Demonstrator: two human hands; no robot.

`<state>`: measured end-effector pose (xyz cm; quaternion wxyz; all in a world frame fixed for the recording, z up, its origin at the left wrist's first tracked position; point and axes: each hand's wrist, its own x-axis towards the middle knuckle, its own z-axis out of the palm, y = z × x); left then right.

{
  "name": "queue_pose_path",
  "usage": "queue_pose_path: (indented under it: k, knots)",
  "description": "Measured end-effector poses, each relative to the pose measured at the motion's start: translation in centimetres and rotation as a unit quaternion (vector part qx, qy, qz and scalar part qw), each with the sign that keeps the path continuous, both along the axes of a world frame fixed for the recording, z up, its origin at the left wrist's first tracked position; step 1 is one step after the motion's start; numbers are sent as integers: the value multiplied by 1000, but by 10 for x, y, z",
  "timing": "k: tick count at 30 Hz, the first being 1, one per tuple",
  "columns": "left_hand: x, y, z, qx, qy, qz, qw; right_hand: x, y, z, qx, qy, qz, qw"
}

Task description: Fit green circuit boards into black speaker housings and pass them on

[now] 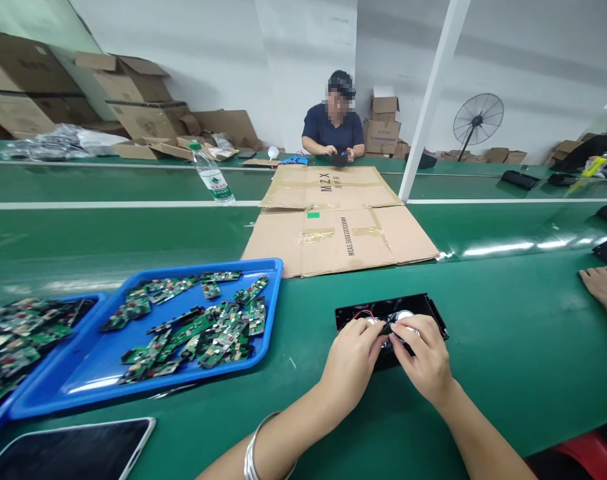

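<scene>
A black rectangular housing [432,312] lies on the green table, with red wires and round silvery parts inside. Over it, my left hand [350,360] and my right hand [426,353] meet with fingertips nearly touching. Both hands are closed in a pinch around something small and dark at the housing's middle; the fingers hide most of it. To the left, a blue tray [276,310] carries many green circuit boards [228,333].
Another blue tray [100,301] of boards and a tablet [78,453] are at left. Flattened cardboard [343,233] lies ahead, beside a water bottle [213,175]. A person [333,123] sits opposite; another person's hand [603,283] rests at the right.
</scene>
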<state>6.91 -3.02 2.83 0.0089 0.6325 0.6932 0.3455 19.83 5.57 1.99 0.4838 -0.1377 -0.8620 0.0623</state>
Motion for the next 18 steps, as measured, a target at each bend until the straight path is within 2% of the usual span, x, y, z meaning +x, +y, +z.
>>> queue_pose_path:
  k: [6,13,18]
  knots:
    - [4,2,-5,-3,71,-3,997,-1,-2,-8,19,-35,-42,998]
    - [5,3,-10,-5,96,-17,995,2,2,-14,4,-92,-49,995]
    - [5,6,-17,15,112,-27,993,1,7,-13,25,-145,-69,987]
